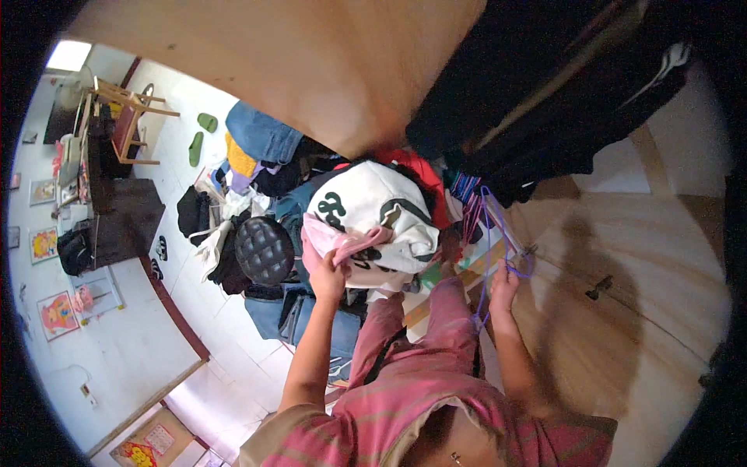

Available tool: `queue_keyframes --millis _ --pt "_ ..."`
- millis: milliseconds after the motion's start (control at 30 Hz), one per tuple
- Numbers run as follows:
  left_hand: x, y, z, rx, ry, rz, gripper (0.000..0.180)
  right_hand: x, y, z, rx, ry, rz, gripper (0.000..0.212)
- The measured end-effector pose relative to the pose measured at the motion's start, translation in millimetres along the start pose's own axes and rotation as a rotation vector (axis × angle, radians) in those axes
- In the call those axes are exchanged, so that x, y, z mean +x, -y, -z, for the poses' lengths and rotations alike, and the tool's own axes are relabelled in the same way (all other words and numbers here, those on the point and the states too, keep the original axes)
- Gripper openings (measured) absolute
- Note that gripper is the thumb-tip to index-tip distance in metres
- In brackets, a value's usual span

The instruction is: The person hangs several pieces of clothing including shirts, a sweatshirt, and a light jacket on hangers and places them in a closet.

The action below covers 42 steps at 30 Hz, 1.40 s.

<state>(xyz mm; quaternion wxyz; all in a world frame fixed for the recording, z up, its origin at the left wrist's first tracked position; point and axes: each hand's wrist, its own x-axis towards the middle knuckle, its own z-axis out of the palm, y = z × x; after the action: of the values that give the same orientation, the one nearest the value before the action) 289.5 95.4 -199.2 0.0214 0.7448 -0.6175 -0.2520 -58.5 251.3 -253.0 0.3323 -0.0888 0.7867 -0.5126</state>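
My left hand [328,279] is closed on the edge of a pink garment [317,238], just in front of my knees. Against it, on top of the heap, lies a bulky white garment [366,191] with dark lettering and a dark-edged opening. I cannot tell whether the pink and white cloth are one piece. On the other side my right hand [504,288] grips a thin purple clothes hanger [485,268], which hangs beside my right leg with no garment on it. A quilted black round item [264,250] rests to the left of my left hand.
A big heap of clothes, with jeans [261,134] and red cloth [424,175], spreads over the white tiled floor [222,338]. Dark garments [537,140] hang at upper right near a wooden panel [296,54]. Green slippers [195,148] and a wooden chair [128,124] stand farther left.
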Motion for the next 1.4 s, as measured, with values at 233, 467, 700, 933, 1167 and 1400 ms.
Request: queue_keyframes --millis 233,467,700,933,1167,1400 --pt "-2.1 11.0 59.8 -0.325 -0.162 0.057 0.030 -58.7 75.3 -27.1 -0.677 0.507 0.479 0.026" --pt "0.4 48.2 125.3 -1.041 -0.374 0.136 0.026 -89.8 82.2 -62.9 -0.990 0.901 0.448 0.028" --pt "-73.8 66.7 319.1 -1.412 -0.651 -0.153 0.025 -98.9 78.0 -94.4 -0.811 0.775 0.667 0.024" --pt "-213.0 -61.5 422.4 -1.029 -1.564 -0.224 0.049 -124.4 145.4 -156.1 -0.769 0.815 0.750 0.027" --pt "-162.8 -48.3 292.9 -1.724 -0.493 -0.341 0.044 -190.1 248.8 -142.0 -0.323 1.035 0.650 0.041" --pt "-118.5 -61.2 188.6 -1.998 0.013 0.109 0.031 -210.4 241.7 -162.1 -0.300 1.190 1.028 0.080"
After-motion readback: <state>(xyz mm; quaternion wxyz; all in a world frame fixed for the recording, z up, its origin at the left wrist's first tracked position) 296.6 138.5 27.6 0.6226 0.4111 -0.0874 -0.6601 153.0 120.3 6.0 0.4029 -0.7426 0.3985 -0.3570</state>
